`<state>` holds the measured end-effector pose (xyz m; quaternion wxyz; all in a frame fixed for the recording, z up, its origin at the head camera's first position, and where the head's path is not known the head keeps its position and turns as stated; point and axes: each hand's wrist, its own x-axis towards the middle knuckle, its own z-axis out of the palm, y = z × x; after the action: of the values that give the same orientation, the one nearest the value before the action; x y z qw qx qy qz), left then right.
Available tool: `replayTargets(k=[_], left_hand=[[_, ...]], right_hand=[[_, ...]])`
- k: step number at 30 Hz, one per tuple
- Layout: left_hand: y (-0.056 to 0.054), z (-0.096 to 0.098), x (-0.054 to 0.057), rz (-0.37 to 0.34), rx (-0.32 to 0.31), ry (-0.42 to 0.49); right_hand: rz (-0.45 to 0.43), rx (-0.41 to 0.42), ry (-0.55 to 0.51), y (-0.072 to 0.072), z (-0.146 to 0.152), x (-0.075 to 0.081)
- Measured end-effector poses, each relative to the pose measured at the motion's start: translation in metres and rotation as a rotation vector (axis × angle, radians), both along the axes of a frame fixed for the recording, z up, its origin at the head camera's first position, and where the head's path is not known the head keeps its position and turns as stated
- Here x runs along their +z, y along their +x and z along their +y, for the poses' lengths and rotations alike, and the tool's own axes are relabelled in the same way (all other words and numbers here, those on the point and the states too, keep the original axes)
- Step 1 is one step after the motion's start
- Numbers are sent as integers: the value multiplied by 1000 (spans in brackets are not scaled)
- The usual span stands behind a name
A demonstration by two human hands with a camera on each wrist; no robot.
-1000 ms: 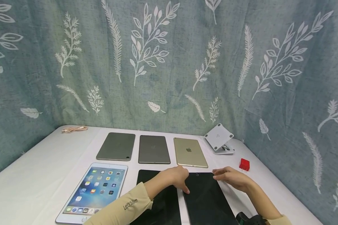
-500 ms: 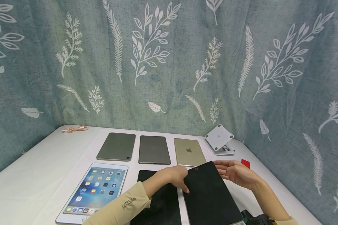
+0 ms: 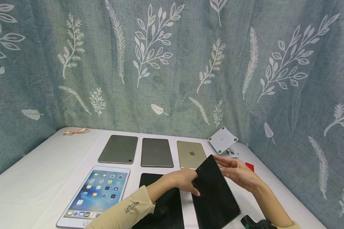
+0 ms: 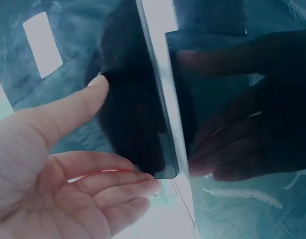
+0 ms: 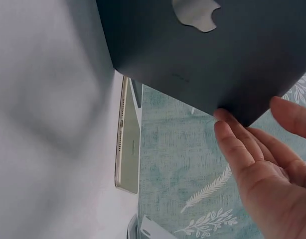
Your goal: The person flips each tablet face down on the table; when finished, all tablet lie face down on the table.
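Note:
A tablet with a dark screen [image 3: 215,194] is tilted, its right side raised off the white table. My left hand [image 3: 186,183] grips its upper left edge, thumb on the glass and fingers behind. The left wrist view shows that thumb [image 4: 88,99] over the dark, reflective screen. At the raised upper right corner, my right hand [image 3: 238,173] holds the tablet by its edge. In the right wrist view, fingertips [image 5: 223,124] meet the corner of its dark back [image 5: 193,59], which bears an apple logo. A second dark-screened tablet [image 3: 163,206] lies flat, partly behind my left forearm.
A tablet with a lit screen [image 3: 103,190] lies at left. Behind are a green-grey tablet [image 3: 118,149], a dark grey tablet [image 3: 156,152] and a gold tablet [image 3: 192,154], backs up. Farther off are a silver stand [image 3: 223,140], a coiled cable [image 3: 75,131] and a red adapter [image 3: 250,166].
The tablet in my hands has gone from flat to tilted, its right side rising. My right hand has moved up with that corner; my left hand has shifted slightly right.

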<state>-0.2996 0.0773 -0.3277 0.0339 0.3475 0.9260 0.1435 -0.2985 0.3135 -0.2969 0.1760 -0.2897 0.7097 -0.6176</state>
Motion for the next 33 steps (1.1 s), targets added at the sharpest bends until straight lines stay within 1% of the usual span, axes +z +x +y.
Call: replayTargets(k=[5, 8, 10, 12, 16, 18, 21, 24, 28, 30, 33], left_hand=[[1, 3, 2, -6, -26, 62], [0, 3, 4, -54, -26, 131], [-1, 1, 6, -87, -31, 193], [-5, -3, 10, -125, -63, 295], [-13, -16, 22, -177, -150, 462], [-16, -22, 27, -206, -165, 511], [-18, -31, 34, -245, -160, 542], [-18, -40, 39, -287, -119, 555], [-17, -51, 45, -316, -68, 547], [-17, -55, 48, -322, -76, 542], [-18, -61, 52, -331, -93, 529]], right_hand=[[37, -16, -5, 3, -7, 1], [51, -16, -25, 4, -10, -1], [35, 1, -43, 3, -13, -4], [2, 8, -35, 2, -17, -7], [-62, 4, 54, 2, -25, -16], [-78, 11, 95, 2, -28, -20], [-97, 56, 118, 1, -31, -28], [-89, 81, 186, -1, -33, -33], [-50, 44, 333, 0, -36, -36], [-33, 17, 397, 1, -38, -36], [-9, 0, 457, 2, -41, -36]])
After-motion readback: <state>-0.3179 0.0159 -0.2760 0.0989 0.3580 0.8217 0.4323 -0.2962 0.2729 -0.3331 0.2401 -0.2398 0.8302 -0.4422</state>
